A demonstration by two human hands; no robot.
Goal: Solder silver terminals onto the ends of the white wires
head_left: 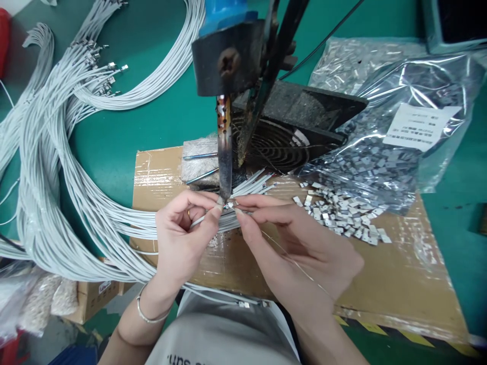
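Observation:
My left hand [182, 238] is closed in a pinch on a grey cable [197, 222], its end just under the tip of a fixed soldering iron [225, 175]. A small metal terminal [229, 205] lies between the fingertips of both hands, at the iron's tip. My right hand [300, 248] is also pinched, with a thin silvery solder wire [292, 261] running from its fingers back over the palm. Which fingers bear the terminal is hard to make out. Under the hands lies a bundle of grey cables [140, 223].
Loose metal terminals [350, 213] are heaped on the cardboard [380, 284] at the right, before a clear bag of terminals [399, 162]. A black fan [281, 142] stands behind the iron. Long cable bundles [41, 167] cover the left side of the green table [152, 124].

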